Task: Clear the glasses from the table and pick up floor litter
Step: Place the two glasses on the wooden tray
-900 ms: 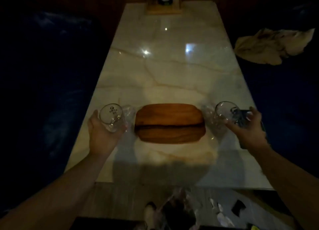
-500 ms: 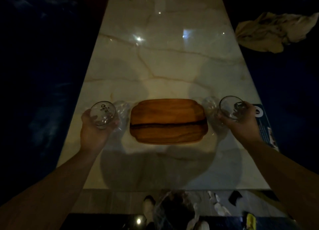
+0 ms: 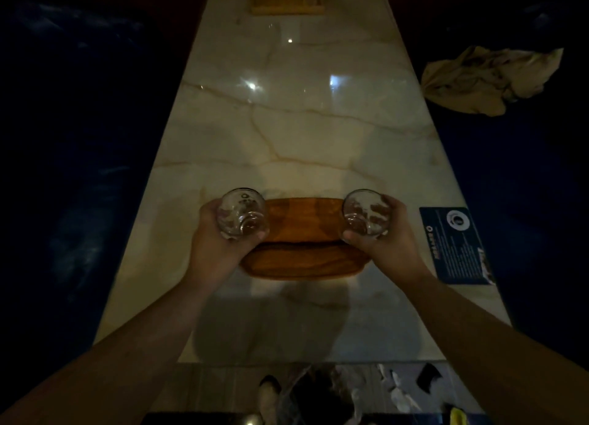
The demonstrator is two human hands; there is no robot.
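My left hand [image 3: 213, 243] is wrapped around a clear glass [image 3: 241, 214] held over the left end of a wooden board [image 3: 302, 233]. My right hand [image 3: 385, 236] grips a second clear glass [image 3: 366, 214] over the board's right end. Both glasses are lifted and tilted. The board lies on the pale marble table [image 3: 302, 131]. On the floor below the table's near edge lie white scraps of litter [image 3: 398, 392], a black scrap [image 3: 428, 377], a yellow piece [image 3: 459, 416] and a crumpled clear plastic bag [image 3: 306, 389].
A blue card [image 3: 455, 243] lies at the table's right edge. A crumpled beige cloth [image 3: 487, 80] rests on the dark seat to the right. A wooden holder [image 3: 287, 0] stands at the table's far end. Dark seats flank both sides. My shoe [image 3: 269, 396] shows below.
Both hands have lifted their glasses and brought them inward, from beside the board's ends to over the board. The blue card, earlier partly under my right hand, is uncovered.
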